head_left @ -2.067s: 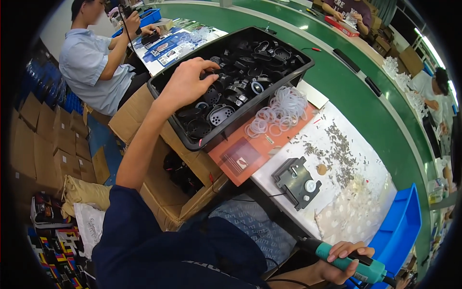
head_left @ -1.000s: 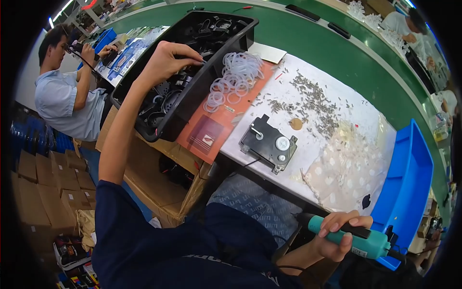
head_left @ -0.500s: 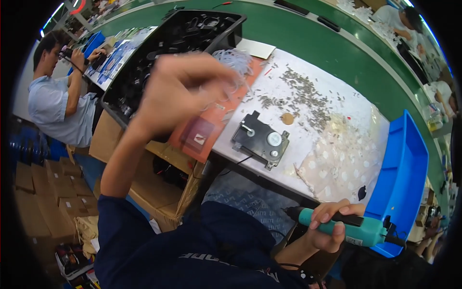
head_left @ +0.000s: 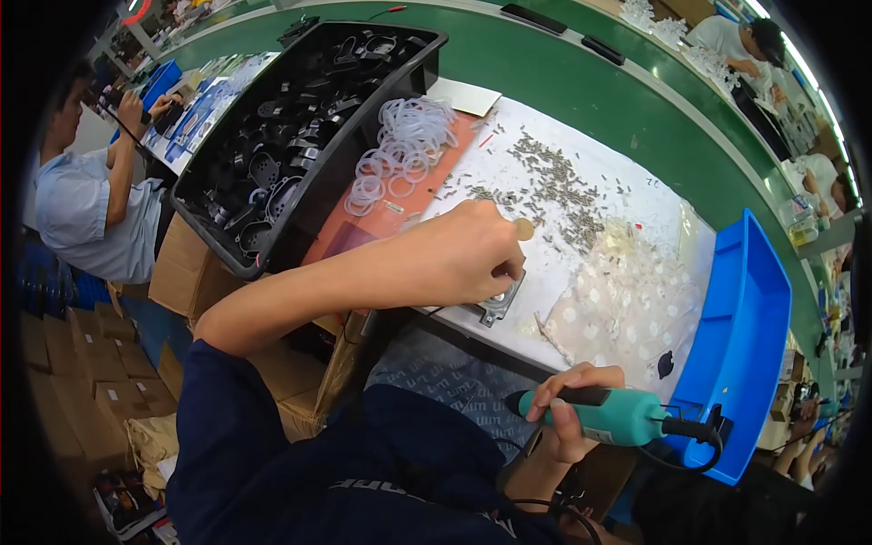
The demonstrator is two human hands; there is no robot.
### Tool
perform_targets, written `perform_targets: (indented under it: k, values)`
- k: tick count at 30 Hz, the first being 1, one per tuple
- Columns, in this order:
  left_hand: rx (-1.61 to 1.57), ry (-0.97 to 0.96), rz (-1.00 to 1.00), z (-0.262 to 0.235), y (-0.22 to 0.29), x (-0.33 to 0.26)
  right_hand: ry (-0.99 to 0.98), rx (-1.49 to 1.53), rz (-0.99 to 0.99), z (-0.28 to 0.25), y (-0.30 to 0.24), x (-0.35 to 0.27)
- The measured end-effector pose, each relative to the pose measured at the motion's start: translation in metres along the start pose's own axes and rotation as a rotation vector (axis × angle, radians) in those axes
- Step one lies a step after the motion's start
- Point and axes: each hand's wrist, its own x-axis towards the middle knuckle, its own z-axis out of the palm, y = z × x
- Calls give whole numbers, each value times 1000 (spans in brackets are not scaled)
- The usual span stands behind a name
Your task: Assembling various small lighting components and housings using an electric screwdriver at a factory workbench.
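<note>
My right hand (head_left: 574,405) is wrapped round a teal electric screwdriver (head_left: 622,416), whose dark tip points left over my lap, in front of the table edge. My left hand (head_left: 474,252) reaches across to a dark fixture (head_left: 495,309) on the white table and hides most of it; only the near corner shows. That hand's fingers are curled down and pinched, and whatever they hold is hidden. A round tan disc (head_left: 524,229) lies right beside the knuckles. Small metal screws (head_left: 568,193) are scattered beyond my left hand.
A black bin (head_left: 359,132) of dark parts stands at left, beside clear rings (head_left: 400,145) on an orange mat (head_left: 350,227). A blue tray (head_left: 749,363) stands at right, next to a spotted sheet (head_left: 618,313). A co-worker (head_left: 91,200) sits at far left.
My left hand has moved right and down, from over the rings and mat onto the fixture, covering it. My right hand, with the screwdriver, has shifted slightly left and up.
</note>
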Motion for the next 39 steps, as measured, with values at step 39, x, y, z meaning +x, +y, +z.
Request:
perform_targets:
  k: [39]
  values:
    - [-221,463,-141,33,-26,-8,-336,-922,114,57,23,49]
